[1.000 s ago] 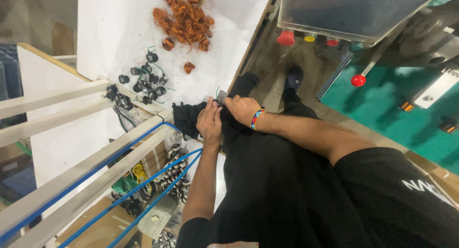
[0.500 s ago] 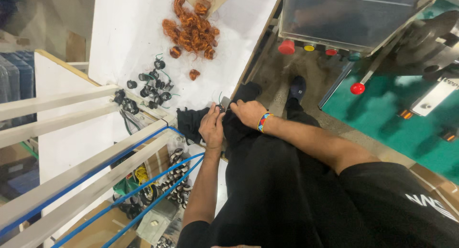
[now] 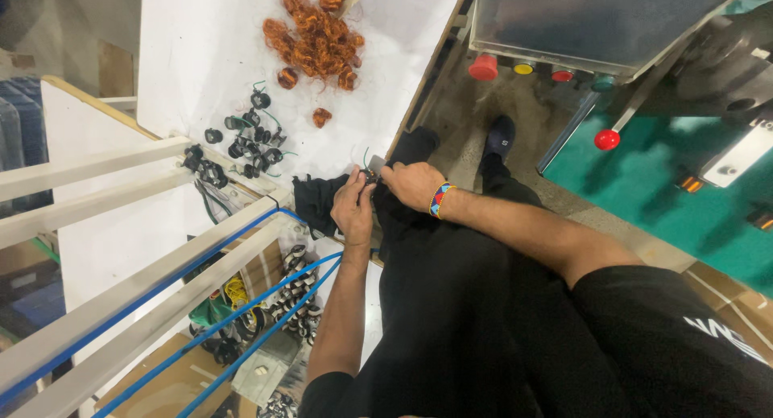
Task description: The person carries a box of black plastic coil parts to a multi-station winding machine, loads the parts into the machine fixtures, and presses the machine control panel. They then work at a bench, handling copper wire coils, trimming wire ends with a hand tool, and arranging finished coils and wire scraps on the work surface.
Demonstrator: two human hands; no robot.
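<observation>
Working at the near edge of the white counter (image 3: 201, 55), both my hands meet over one small dark part (image 3: 372, 174). Left hand (image 3: 353, 211) has its grip pinched on the part from below; right hand (image 3: 412, 184) (beaded wristband (image 3: 440, 200) on the wrist) closes its fingertips on it from the side, a thin green wire sticking up there. The part sits just off the counter edge, above a black cloth (image 3: 318, 200). Progress as I judge it: a cluster of black ring cores (image 3: 245, 136) with green leads lies on the counter, looks processed; a tangle of copper wire coils (image 3: 314, 35) sits farther back, well apart. More rings fill a box (image 3: 282, 305) below. Can't tell how many remain.
</observation>
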